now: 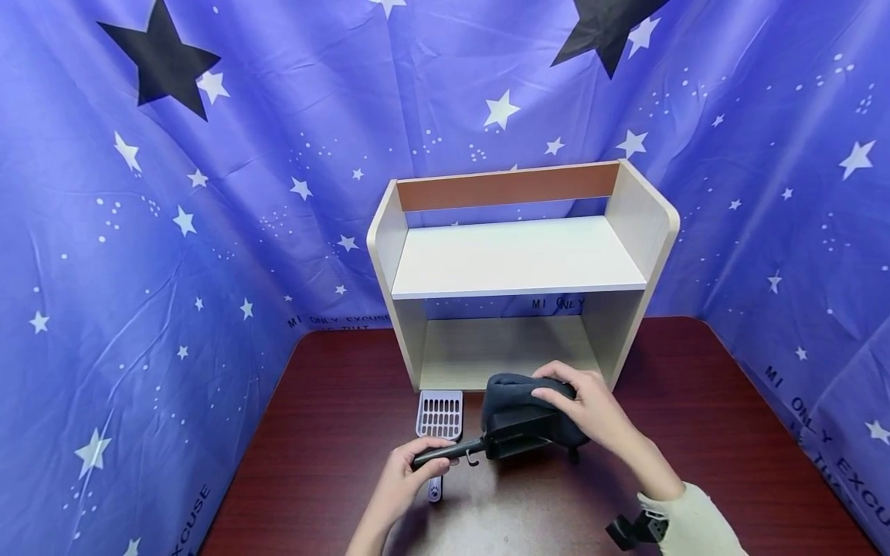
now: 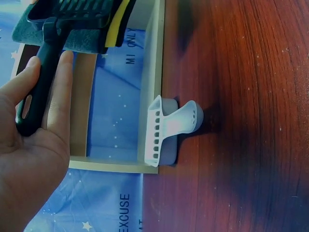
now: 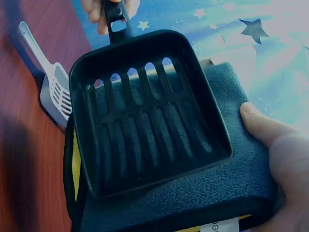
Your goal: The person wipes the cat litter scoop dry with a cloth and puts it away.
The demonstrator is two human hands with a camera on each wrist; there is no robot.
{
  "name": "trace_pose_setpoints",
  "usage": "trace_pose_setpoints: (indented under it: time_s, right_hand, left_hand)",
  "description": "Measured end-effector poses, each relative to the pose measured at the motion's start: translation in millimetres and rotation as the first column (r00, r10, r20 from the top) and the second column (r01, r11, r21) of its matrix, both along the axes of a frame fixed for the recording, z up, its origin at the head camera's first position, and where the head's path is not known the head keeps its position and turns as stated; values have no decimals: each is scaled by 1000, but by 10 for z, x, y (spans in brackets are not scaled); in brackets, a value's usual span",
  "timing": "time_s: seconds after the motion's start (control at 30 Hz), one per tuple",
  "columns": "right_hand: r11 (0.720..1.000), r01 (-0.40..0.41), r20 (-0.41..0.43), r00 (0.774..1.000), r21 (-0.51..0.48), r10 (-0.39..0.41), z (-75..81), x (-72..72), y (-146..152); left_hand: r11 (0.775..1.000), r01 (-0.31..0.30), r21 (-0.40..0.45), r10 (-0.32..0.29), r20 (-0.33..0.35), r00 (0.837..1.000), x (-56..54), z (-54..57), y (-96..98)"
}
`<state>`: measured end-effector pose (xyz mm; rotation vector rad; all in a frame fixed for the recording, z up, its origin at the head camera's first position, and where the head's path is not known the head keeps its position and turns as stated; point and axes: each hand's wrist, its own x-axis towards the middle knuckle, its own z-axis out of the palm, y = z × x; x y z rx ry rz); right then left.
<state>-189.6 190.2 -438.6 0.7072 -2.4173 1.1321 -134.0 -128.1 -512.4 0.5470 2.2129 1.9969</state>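
Note:
My left hand (image 1: 410, 475) grips the handle of a black slotted litter scoop (image 3: 79, 111), fingers and thumb around it. The scoop is held up over the table in front of a small shelf. With my right hand (image 1: 591, 409) I hold a dark grey fleecy cloth (image 3: 241, 179) with yellow on its other side. The cloth lies against the back of the scoop and shows through its slots. Its lower edge carries a white label. Beside the left hand, a pale lavender slotted scoop (image 2: 169, 123) rests in a holder on the table, handle toward me.
A two-tier pale wooden shelf (image 1: 521, 255) stands at the back of the dark red wooden table (image 1: 334, 448). Blue curtains (image 1: 264, 154) with stars hang behind it and on both sides. A black device (image 1: 636, 531) sits on the right wrist.

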Motion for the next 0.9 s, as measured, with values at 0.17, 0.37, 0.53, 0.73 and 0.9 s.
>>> trace_pose_setpoints:
  time_s: [0.17,0.37,0.53,0.73,0.9]
  right_hand:
    - [998,-67,31,997,-2,67,3,1,-70]
    - [978,-208,66,976,15,207,16,1,-45]
    - [951,-306,67,951,41,303,14,-3,18]
    - [942,-330,74,943,67,325,20,-9,60]
    - [945,-319,67,947,73,314,22,-6,104]
  left_hand:
    - [1000,12,16,-13,7,1000,-16,-4,-5]
    - [999,24,44,-26,36,999,-32,3,-21]
    - [999,20,48,-22,51,998,-31,29,-18]
    - [999,8,44,-10,36,999,-17,51,16]
    - [1000,-20,21,20,11,1000,-2,69,34]
